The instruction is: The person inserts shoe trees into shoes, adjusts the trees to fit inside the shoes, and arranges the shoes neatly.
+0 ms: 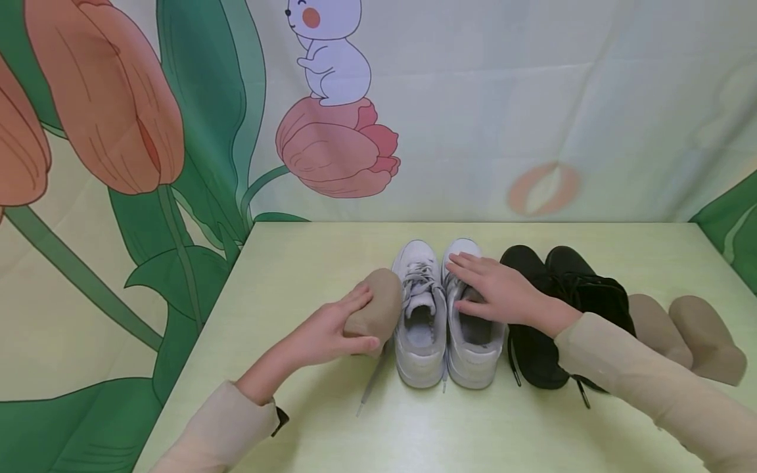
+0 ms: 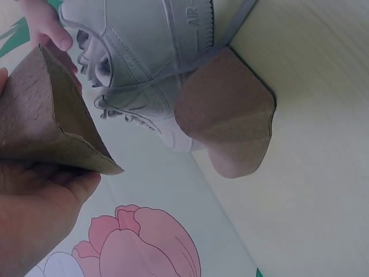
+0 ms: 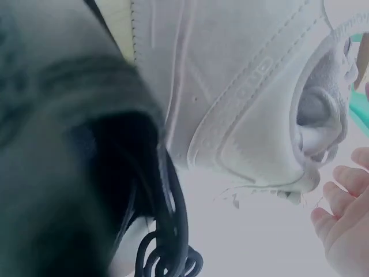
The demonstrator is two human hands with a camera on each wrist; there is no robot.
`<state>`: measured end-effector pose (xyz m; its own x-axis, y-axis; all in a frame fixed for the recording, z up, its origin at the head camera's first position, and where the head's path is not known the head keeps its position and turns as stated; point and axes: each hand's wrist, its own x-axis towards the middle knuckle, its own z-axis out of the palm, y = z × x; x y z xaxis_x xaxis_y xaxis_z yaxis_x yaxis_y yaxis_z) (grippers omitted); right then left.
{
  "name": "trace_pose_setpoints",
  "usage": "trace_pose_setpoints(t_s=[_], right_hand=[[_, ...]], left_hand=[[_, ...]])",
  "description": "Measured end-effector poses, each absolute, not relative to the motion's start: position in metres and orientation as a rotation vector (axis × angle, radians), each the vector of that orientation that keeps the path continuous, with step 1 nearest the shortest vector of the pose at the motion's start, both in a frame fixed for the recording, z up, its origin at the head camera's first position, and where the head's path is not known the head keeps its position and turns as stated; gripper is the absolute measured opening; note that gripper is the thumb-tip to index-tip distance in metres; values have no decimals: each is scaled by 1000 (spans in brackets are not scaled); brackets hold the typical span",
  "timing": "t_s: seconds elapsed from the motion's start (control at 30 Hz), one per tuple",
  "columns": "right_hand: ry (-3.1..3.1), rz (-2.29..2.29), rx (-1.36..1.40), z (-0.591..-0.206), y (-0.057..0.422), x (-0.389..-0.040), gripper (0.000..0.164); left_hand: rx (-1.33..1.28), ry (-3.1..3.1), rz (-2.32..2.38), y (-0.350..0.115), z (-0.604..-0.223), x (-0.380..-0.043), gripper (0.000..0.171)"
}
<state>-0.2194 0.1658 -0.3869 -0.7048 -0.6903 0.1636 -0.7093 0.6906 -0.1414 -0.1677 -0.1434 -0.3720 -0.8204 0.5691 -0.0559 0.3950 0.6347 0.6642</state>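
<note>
My left hand [image 1: 331, 332] grips a brown molded-pulp shoe insert [image 1: 381, 302], thumb on the near side and fingers over its top. In the left wrist view the held insert [image 2: 34, 115] shows its hollow underside. A second brown insert [image 2: 230, 109] lies on the table beside the left white sneaker [image 1: 421, 358], mostly hidden in the head view. My right hand [image 1: 511, 292] is over the laces and opening of the right white sneaker [image 1: 473, 368], fingers extended, holding nothing. In the right wrist view its fingers [image 3: 340, 202] appear beside the sneaker opening.
A pair of black lace-up shoes [image 1: 535, 368] stands right of the white sneakers, partly under my right forearm. Two more brown inserts [image 1: 706, 335] lie at the table's right. A floral backdrop [image 1: 461, 131] hangs behind the pale table [image 1: 319, 427]. White laces trail onto the tabletop.
</note>
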Motion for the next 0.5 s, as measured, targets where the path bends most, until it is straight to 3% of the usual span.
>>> trace_pose_setpoints(t_s=[0.5], right_hand=[[-2827,256,1265,-393,145,-219,64]], left_hand=[[853,2536,937,-134,-366,-157,79]])
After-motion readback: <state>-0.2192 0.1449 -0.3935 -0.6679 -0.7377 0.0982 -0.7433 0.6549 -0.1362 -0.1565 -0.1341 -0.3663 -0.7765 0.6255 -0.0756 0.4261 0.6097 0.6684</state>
